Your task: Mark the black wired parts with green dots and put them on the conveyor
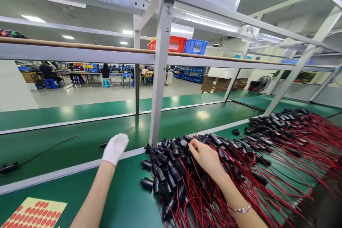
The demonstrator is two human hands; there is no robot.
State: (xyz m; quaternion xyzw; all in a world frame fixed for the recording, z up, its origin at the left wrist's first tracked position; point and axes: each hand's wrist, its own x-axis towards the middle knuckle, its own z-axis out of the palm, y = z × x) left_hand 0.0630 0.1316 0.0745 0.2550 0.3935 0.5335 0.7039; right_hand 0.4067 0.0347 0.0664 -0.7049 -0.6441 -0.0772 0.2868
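A long green surface [128, 199] is stretching from the near left to the far right under a grey metal frame [160, 78], and a shelf above is carrying one red bin [175, 43] and one blue bin [196, 46]. Across the right half, a big heap of black plugs with red wires [240, 171] is lying, far too many to count, running from the near middle out to the far right. At the near left corner, one yellow sheet of red stickers [34, 213] is showing partly. On the far belt, two loose plugs are lying apart: one at the far left edge [9, 167] and one [104, 144] just beyond the left hand. The left hand [115, 148], wearing a white glove, is reaching over the white edge strip toward that plug, its fingers curled downward; whether they are touching or gripping it, I cannot tell. The right hand [205, 156], bare with a thin bracelet at the wrist, is resting on top of the heap, its fingers bent and pinching among the plugs at the near end, apparently closing on one. Working from the loose near edge of the heap seems wise, since the wires are tangling heavily; lifting one plug by its body, not its wire, should keep neighbours from dragging along.
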